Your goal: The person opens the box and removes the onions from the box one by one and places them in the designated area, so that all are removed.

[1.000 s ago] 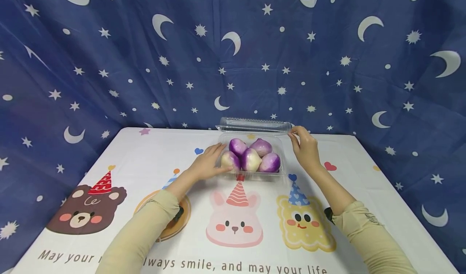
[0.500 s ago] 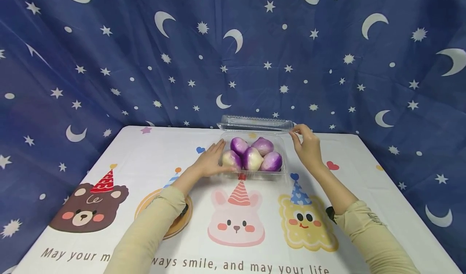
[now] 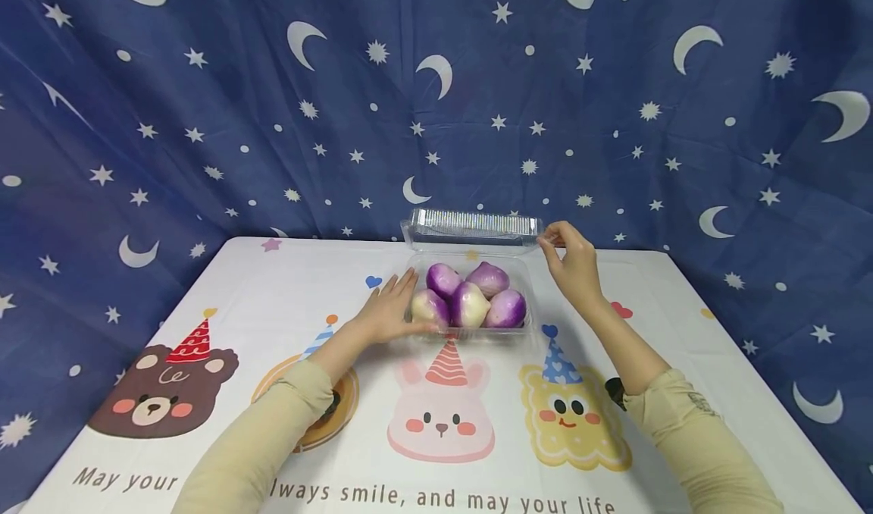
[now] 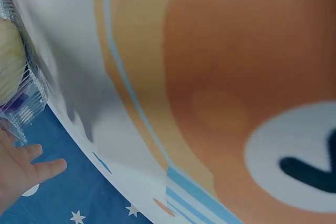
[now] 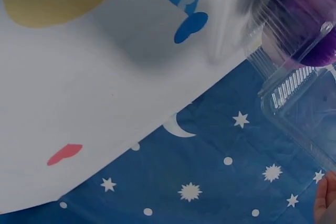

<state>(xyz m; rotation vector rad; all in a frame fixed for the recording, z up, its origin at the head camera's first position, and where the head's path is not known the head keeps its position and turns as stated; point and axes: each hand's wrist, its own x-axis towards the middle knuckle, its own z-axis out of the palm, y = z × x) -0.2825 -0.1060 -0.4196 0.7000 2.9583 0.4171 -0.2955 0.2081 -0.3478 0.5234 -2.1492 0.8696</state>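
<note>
A clear plastic clamshell container (image 3: 498, 332) stands near the back of the table, with several purple-and-white onions (image 3: 470, 305) inside. Its hinged lid (image 3: 474, 226) is tipped up behind the base. My left hand (image 3: 390, 313) rests against the container's left side, fingers spread and thumb along the front edge; in the left wrist view its fingertips (image 4: 50, 169) show beside the plastic wall. With thumb and fingers, my right hand (image 3: 571, 264) pinches the lid's right corner. Only a bit of that hand shows in the right wrist view, at the lid's edge.
A white tablecloth (image 3: 436, 415) with printed cartoon animals and lettering covers the table. Just behind the table's back edge hangs a blue curtain (image 3: 355, 97) with moons and stars, close behind the lid.
The lid has swung up and stands more upright than before, and my right hand has risen slightly with it. My left hand stays at the container's side.
</note>
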